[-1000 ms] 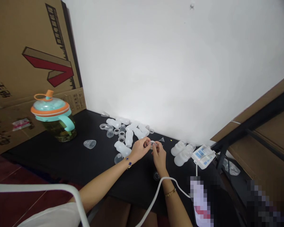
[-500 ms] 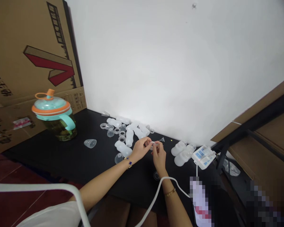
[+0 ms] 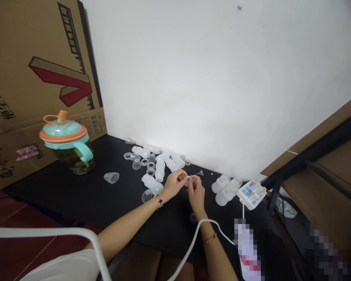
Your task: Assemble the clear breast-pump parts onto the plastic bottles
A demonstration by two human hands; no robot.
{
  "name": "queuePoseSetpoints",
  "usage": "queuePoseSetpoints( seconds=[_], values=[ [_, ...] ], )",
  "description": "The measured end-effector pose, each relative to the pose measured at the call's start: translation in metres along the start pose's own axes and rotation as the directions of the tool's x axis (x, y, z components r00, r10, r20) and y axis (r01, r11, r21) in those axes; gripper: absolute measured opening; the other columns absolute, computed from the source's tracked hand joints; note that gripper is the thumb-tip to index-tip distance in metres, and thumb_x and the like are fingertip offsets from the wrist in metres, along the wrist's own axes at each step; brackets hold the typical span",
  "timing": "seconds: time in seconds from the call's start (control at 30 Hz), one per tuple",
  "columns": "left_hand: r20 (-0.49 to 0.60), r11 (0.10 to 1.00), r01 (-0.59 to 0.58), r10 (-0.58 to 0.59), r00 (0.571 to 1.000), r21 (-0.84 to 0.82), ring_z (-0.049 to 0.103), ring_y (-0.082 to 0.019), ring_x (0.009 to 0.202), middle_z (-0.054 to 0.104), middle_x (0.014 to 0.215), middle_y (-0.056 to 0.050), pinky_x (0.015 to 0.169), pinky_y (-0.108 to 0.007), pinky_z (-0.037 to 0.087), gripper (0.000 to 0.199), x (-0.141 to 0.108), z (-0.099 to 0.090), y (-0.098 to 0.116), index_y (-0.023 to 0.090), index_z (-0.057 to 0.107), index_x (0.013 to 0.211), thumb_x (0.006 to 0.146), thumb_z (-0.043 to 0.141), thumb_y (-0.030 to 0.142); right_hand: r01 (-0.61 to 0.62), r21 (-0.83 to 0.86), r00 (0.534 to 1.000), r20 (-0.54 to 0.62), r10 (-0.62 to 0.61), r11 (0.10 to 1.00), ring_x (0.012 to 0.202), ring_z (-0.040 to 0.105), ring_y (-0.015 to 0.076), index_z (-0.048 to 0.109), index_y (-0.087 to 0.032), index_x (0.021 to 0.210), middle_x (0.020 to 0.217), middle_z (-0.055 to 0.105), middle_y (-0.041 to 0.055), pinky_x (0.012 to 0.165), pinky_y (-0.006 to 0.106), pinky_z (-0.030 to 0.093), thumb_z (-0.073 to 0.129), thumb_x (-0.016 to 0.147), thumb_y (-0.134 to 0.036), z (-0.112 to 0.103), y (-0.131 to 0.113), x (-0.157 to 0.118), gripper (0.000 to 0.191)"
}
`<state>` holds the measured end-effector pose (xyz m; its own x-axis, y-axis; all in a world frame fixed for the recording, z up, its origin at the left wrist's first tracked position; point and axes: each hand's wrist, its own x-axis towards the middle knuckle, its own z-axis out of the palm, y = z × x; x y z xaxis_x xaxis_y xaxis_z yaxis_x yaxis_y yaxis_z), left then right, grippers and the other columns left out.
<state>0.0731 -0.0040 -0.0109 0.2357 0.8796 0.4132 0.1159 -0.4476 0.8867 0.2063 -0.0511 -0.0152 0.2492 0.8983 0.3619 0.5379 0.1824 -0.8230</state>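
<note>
My left hand (image 3: pixel 174 185) and my right hand (image 3: pixel 197 194) meet over the black table, fingers pinched on a small whitish ring-shaped piece (image 3: pixel 188 179). Fingers cover most of that piece, so its details are hidden. Beside my left wrist lies a frosted white bottle (image 3: pixel 152 184) with a clear dome cap (image 3: pixel 147 196) close by. Behind my hands are several more white bottles (image 3: pixel 160 171) on their sides, plus loose rings (image 3: pixel 151 171). Right of my right hand rest two bottles with clear tops fitted (image 3: pixel 227 193). A small clear ring piece (image 3: pixel 193 217) lies under my right wrist.
A teal and orange lidded jug (image 3: pixel 68 144) stands at left before a large cardboard box (image 3: pixel 41 47). Another clear cap (image 3: pixel 111 177) lies near it. A white box with blue panels (image 3: pixel 252 194) sits at right, and a white cable (image 3: pixel 190 249) crosses my right forearm.
Both hands stay in nearly the same place, with only slight finger movement around the small ring-shaped piece. Nothing else has visibly moved.
</note>
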Motion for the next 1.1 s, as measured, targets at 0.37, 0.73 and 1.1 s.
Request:
queuePoseSetpoints(
  seconds=[0.37,0.73,1.1],
  values=[
    [0.012,0.999,0.011,-0.011,1.000,-0.041,0.054,-0.012,0.064,0.061,0.078,0.001,0.060,-0.022,0.044,0.015,0.0008,0.0004,-0.0011,0.019,0.063,0.084,0.089,0.061,0.033,0.021,-0.044,1.000,0.005,-0.021,0.999,0.058,0.064,0.0188,0.059,-0.022,0.099,0.068,0.067,0.0010,0.057,0.027,0.046,0.046,0.096,-0.049,0.0003,0.0015,0.0011,0.031],
    [0.014,0.997,0.031,-0.030,0.999,-0.074,0.050,-0.011,0.061,0.060,0.080,0.001,0.058,-0.022,0.042,0.007,0.0024,-0.0001,-0.0057,0.018,0.065,0.084,0.081,0.062,0.024,0.003,-0.029,1.000,0.026,-0.003,1.000,0.056,0.063,0.0195,0.059,-0.023,0.097,0.068,0.068,0.0012,0.056,0.028,0.045,0.047,0.094,-0.054,0.0031,0.0044,0.0007,0.033],
    [0.016,0.993,0.067,-0.065,0.998,-0.096,0.054,-0.009,0.060,0.064,0.094,-0.002,0.059,-0.022,0.048,0.023,0.0000,0.0009,0.0010,0.019,0.066,0.100,0.088,0.064,0.038,-0.053,0.076,0.998,-0.026,0.056,0.996,0.055,0.062,0.0184,0.059,-0.021,0.112,0.065,0.063,-0.0020,0.055,0.027,0.047,0.048,0.097,-0.055,-0.0006,-0.0001,-0.0017,0.039]
  ],
)
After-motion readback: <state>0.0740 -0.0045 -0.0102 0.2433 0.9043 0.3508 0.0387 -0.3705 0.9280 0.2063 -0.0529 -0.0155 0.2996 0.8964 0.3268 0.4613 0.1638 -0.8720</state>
